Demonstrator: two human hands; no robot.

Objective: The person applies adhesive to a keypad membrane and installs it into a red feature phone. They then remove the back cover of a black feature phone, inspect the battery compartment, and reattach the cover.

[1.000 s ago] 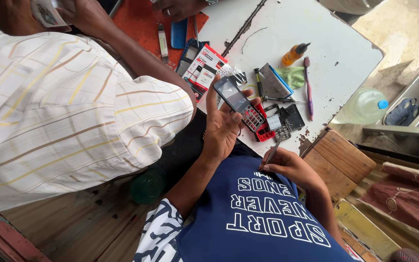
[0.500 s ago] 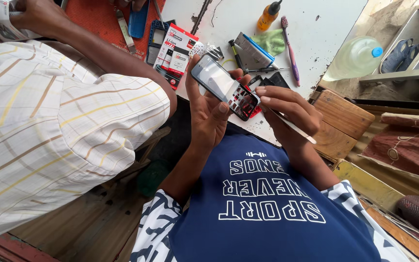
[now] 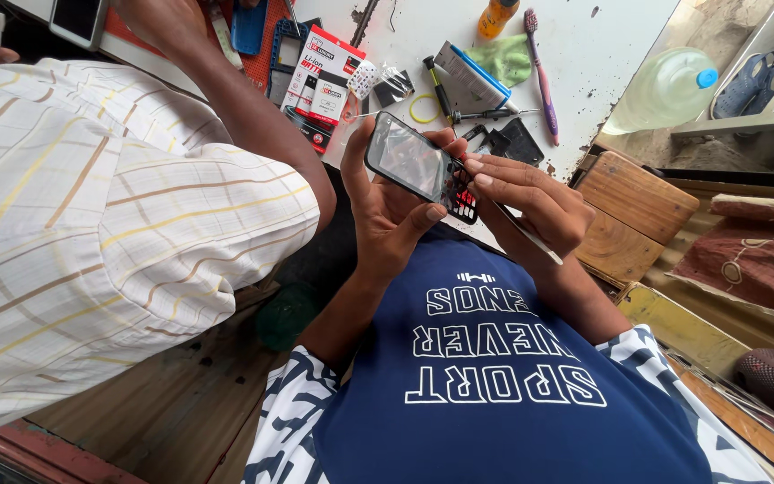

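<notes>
Left hand [image 3: 387,211]: our grip wraps the keypad phone [image 3: 421,168].
Right hand [image 3: 530,199]: our grip pinches a thin tool [image 3: 530,237], fingertips on the phone.
Desk [image 3: 602,54]: far, white.

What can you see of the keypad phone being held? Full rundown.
The keypad phone is a small bar handset with a dark, glossy body: a screen reflecting glare on the upper part and a keypad with red and white keys at the lower end. It is tilted, held above the white worktable. The left hand cradles it from beneath, thumb along its lower edge. The right hand covers the keypad end, also holding a thin metal tool.
</notes>
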